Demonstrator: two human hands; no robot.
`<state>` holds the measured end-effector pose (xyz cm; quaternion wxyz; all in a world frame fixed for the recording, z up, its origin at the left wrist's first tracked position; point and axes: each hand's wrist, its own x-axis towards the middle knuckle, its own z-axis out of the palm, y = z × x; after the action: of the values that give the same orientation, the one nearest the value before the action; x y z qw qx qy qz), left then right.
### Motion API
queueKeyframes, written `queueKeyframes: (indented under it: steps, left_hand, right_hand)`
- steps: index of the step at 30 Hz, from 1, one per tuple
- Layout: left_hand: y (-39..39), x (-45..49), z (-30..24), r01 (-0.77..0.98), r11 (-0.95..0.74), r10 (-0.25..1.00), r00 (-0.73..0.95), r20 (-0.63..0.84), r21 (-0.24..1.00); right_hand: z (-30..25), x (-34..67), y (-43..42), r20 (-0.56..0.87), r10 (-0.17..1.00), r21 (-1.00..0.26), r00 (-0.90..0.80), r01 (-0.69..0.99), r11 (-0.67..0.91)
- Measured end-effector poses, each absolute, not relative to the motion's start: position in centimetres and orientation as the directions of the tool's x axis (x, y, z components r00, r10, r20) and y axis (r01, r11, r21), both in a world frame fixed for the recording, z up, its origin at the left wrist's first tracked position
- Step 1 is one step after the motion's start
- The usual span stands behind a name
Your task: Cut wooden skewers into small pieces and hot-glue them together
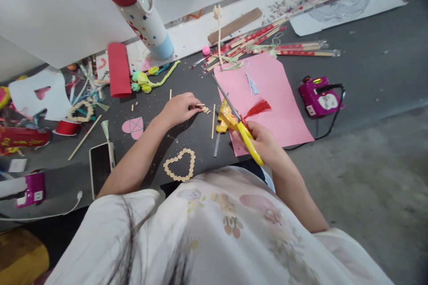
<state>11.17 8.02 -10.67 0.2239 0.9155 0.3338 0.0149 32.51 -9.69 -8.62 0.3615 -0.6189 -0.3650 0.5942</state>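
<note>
My left hand (181, 109) rests low over the dark table with its fingers pinched on a short piece of thin wooden stick (199, 105). Just past the fingertips lie several small cut wood pieces (206, 110). My right hand (265, 141) is closed round the yellow handles of a pair of scissors (249, 140), whose blades point away to the upper left. Beneath the scissors lies a yellow glue gun (224, 116), with a clear glue stick (217, 144) poking out toward me. A longer wooden stick (213, 121) lies between my hands. Closer to me is a heart outline of small wood pieces (193, 162).
Under the glue gun spreads a pink sheet (277, 93) bearing a red tassel (259, 107). A purple box with a cord (321, 98) sits right. A bottle (147, 22), bundled sticks (247, 42), a phone (101, 169) and a pink paper heart (133, 128) surround the work area.
</note>
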Motion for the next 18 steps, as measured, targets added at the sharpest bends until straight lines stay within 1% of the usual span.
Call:
queueKeyframes:
  steps: [18]
  left_hand:
    - [7.91,11.08,-10.78,0.578,-0.67,0.604,0.789,-0.111,0.466]
  right_hand:
    - [-8.43,32.42,-9.58,-0.468,0.883,-0.881,0.044,0.053,-0.47]
